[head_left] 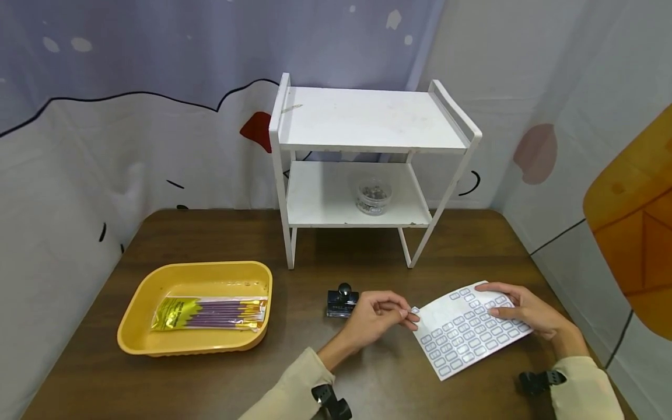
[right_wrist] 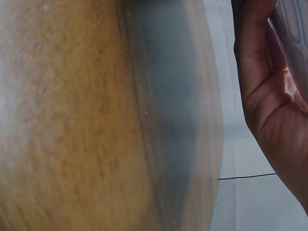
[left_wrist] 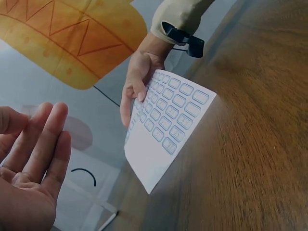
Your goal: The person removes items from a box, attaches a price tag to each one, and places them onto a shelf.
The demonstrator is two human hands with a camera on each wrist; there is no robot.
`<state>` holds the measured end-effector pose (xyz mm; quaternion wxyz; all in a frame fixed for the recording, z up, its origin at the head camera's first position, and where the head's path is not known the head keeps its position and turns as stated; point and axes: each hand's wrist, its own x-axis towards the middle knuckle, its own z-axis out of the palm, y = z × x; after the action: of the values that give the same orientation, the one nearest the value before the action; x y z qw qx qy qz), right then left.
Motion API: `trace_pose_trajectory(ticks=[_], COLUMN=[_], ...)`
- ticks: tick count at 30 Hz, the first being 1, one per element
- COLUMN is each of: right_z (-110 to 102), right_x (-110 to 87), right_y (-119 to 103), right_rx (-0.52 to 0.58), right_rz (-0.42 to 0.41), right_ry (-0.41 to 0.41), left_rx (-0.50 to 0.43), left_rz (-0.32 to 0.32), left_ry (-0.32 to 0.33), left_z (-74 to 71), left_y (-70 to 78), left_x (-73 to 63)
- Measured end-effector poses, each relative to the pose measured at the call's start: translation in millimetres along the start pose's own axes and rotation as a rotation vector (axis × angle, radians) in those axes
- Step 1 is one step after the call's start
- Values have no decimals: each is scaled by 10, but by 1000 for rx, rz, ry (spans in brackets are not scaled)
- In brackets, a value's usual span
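Observation:
My right hand (head_left: 532,312) holds a white sheet of blue-bordered label stickers (head_left: 467,332) by its right side, thumb on top and fingers beneath. A patch of the sheet's upper left is bare of labels. In the head view, my left hand (head_left: 380,315) pinches a small blue-bordered label (head_left: 415,310) between thumb and fingertips, right beside the sheet's left corner. The left wrist view shows this hand's thumb against the index finger, apart from the sheet; the label is hidden there. Part of the right hand (right_wrist: 267,91) and the sheet's edge show in the right wrist view.
A small black object with a round knob (head_left: 342,301) sits beside my left hand. Left on the table (head_left: 294,373), a yellow basket (head_left: 131,326) holds a packet of purple sticks (head_left: 226,313). Behind, a white two-tier rack (head_left: 362,116) bears a clear tub (head_left: 374,196) on its lower shelf.

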<state>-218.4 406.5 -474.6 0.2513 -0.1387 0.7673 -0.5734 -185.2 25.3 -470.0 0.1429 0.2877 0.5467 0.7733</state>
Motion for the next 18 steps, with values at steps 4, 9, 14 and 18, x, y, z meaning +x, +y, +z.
trace_pose_trajectory(ticks=[4,9,14,18], right_z=[3,10,12,11], right_x=[6,1,-1,-3], right_y=[21,40,48,55], right_rx=[20,28,29,27], right_rz=[-4,0,9,26], right_ry=[-10,-5,7,15], left_rx=[30,27,0,-27], left_rz=[0,-18,-27,-39], left_ry=[-1,19,27,16], left_z=[2,-3,-12,-20], left_y=[-3,-15,-29,-37], left_x=[-6,-11,-11,-9])
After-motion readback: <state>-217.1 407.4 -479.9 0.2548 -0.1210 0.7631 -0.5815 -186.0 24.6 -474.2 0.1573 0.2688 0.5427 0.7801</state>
